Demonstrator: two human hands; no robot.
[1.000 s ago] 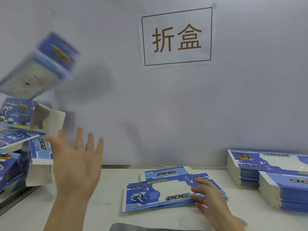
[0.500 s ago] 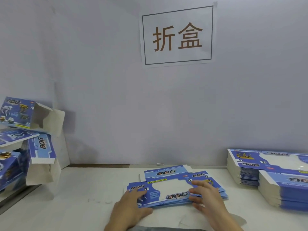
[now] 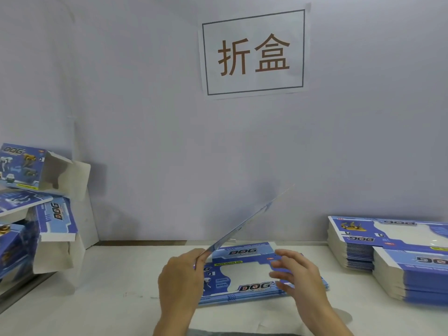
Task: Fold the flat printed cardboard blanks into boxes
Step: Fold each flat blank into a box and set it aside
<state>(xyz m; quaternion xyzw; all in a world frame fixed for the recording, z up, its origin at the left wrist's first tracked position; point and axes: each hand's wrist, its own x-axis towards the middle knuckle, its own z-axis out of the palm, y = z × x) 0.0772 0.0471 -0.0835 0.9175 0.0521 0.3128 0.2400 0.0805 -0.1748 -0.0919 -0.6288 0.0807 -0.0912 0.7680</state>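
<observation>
My left hand (image 3: 180,275) pinches the near corner of one flat blue printed blank (image 3: 244,225) and holds it tilted up, edge-on, rising to the right. Beneath it a small pile of blanks (image 3: 247,277) lies flat on the white table (image 3: 109,287). My right hand (image 3: 298,275) hovers just above the right side of that pile, fingers spread and loosely bent, holding nothing.
A tall stack of flat blanks (image 3: 388,253) stands at the right. Folded blue boxes (image 3: 29,190) are heaped at the left against the wall. A paper sign (image 3: 253,52) hangs on the grey wall behind.
My left hand, open in the air after a box flew left, came down to the pile and lifted the top blank by its left corner. My right hand came off the pile.
</observation>
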